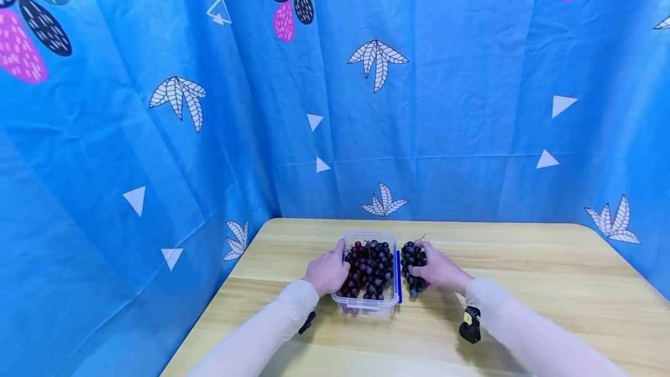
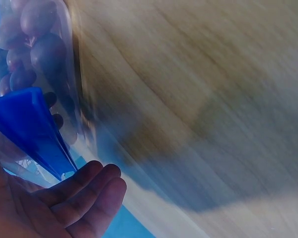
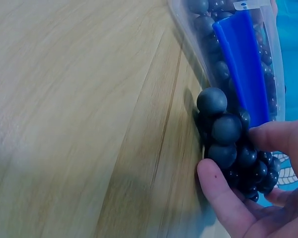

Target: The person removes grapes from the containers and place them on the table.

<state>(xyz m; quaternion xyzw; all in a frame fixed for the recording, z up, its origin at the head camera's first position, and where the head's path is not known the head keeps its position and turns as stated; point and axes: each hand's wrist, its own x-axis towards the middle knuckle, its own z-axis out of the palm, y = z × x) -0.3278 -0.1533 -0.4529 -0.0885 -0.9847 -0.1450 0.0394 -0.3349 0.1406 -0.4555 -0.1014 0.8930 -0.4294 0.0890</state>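
A box [image 1: 386, 310] holds grapes [image 1: 369, 269], left fingers [image 2: 109, 199] straight alongside, right fingers [image 3: 222, 192] pinching another bunch [image 1: 410, 256].

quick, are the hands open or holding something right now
Left hand: open, touching the plastic container.
Right hand: holding a bunch of dark grapes.

High head view forward-down, wrist views close, container [image 1: 384, 310] in all

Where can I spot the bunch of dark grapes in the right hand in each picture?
Head: the bunch of dark grapes is below centre, just right of the clear box, held by the right hand.
Left wrist: not in it.
Right wrist: right of centre, just below the box.
Shared landmark: the clear box.
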